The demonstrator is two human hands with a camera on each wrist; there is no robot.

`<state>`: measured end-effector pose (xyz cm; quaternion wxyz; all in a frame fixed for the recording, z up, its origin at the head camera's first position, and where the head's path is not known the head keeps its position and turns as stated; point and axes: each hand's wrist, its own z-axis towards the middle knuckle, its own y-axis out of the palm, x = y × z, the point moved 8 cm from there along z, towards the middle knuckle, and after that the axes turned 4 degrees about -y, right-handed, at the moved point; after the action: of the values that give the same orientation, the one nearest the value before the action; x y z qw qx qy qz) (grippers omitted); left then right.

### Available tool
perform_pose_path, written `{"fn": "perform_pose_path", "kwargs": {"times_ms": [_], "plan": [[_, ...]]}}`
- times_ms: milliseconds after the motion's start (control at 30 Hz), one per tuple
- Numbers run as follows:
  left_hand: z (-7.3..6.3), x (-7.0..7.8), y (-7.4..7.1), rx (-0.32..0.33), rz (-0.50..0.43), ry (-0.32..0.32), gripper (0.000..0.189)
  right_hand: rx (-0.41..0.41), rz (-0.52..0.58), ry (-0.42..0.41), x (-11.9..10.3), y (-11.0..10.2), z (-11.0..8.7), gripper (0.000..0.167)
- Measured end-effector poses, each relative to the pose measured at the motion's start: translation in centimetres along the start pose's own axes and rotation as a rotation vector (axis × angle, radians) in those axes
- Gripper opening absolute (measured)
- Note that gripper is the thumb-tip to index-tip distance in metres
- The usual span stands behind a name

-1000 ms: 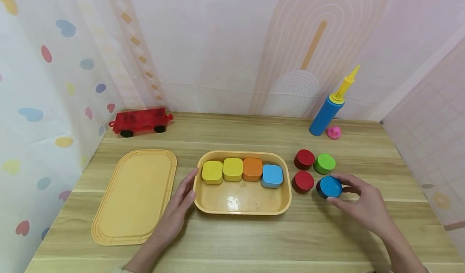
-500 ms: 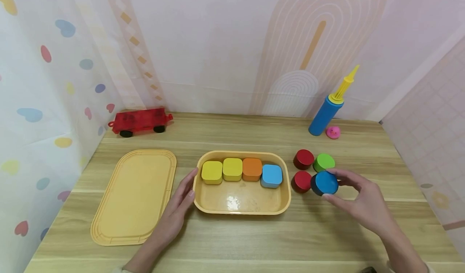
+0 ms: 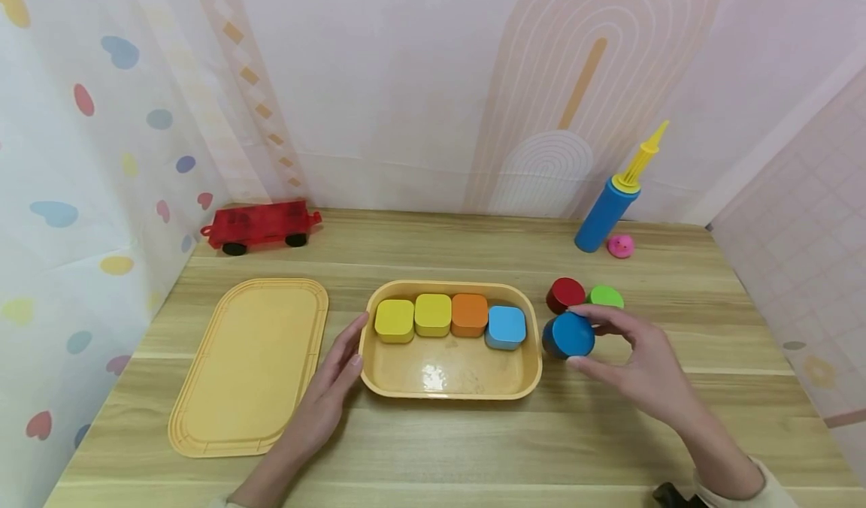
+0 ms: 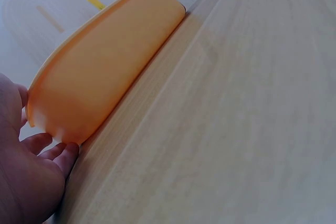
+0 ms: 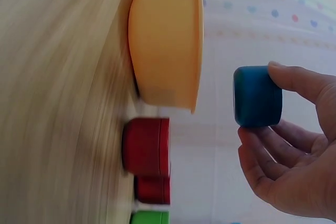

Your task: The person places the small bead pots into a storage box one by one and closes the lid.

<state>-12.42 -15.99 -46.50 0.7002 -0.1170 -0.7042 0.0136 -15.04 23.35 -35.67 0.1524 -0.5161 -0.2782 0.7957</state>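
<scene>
Right of centre in the head view, we see the right hand (image 3: pixel 643 367) pinching a blue cylindrical block (image 3: pixel 571 335) by its sides, the thumb on one side and the fingers on the other, parted only as wide as the block. The right wrist view shows us that this block is raised clear of the wooden tabletop (image 3: pixel 440 448).

Left of centre, the left hand (image 3: pixel 327 394) has its fingers loosely extended against the left end of a pale orange tray (image 3: pixel 406 373), touching it without wrapping round it. Along the tray's upper side we count two yellow rounded-square blocks (image 3: pixel 395 321), then an orange one (image 3: pixel 470 315) and a light blue one (image 3: pixel 506 327).

Just right of the tray stand a dark red cylindrical block (image 3: pixel 565 294) and a light green one (image 3: pixel 605 296), partly covered by the right hand; in the right wrist view we make out a second red cylinder (image 5: pixel 147 147).

At the left of the frame lies a flat, pale orange lid (image 3: pixel 250 365), with a red toy wagon (image 3: pixel 260 225) above it. At the upper right we find a blue and yellow balloon pump (image 3: pixel 602 215) beside a pink toy duck (image 3: pixel 621 247).
</scene>
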Motion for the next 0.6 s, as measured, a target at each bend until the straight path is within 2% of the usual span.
{"fn": "perform_pose_path", "kwargs": {"times_ms": [233, 600], "plan": [[0.0, -0.1, 0.0, 0.004, 0.009, 0.001, 0.054, -0.053, 0.059, -0.021, -1.2, 1.9, 0.9, 0.058], [0.0, 0.0, 0.0, 0.004, 0.006, 0.002, 0.054, -0.149, 0.075, -0.029, -2.2, 5.4, 2.0, 0.054]]}}
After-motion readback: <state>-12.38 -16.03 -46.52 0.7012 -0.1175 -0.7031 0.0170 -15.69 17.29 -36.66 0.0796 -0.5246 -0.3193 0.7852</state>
